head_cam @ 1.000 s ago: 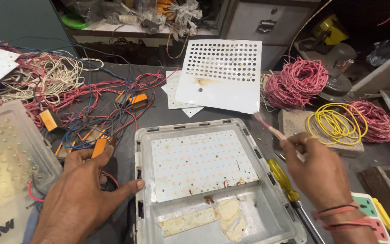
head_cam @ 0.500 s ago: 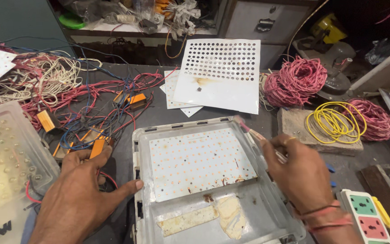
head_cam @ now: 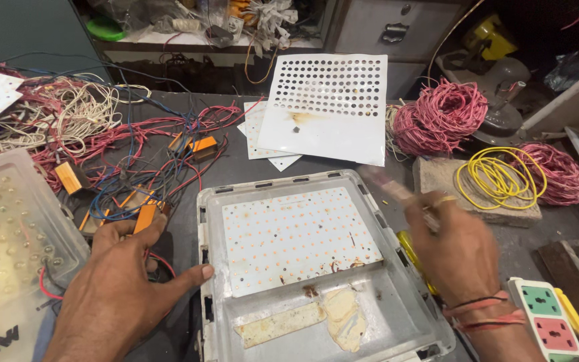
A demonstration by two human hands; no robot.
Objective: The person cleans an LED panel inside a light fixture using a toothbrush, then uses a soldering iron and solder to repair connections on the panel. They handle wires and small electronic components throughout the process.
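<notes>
An open grey metal floodlight housing (head_cam: 397, 315) lies in front of me, holding a white LED board (head_cam: 289, 238) dotted with small orange chips. My left hand (head_cam: 125, 291) rests flat on the table at the housing's left edge, thumb touching its rim. My right hand (head_cam: 454, 251) hovers over the right rim, closed on a thin pinkish tool (head_cam: 393, 188) that is motion-blurred and points up-left. A screwdriver with a yellow handle (head_cam: 411, 249) lies partly under that hand.
A perforated white sheet (head_cam: 326, 110) lies behind the housing. Tangled red, blue and white wires with orange parts (head_cam: 129, 154) cover the left. Pink wire coils (head_cam: 440, 114) and a yellow coil (head_cam: 497, 175) sit right. A power strip (head_cam: 547, 322) is at lower right; a clear lens cover (head_cam: 8, 248) at left.
My right hand has moved left with the thin tool, from beside the yellow coil to over the housing's right rim. The left hand has stayed put.
</notes>
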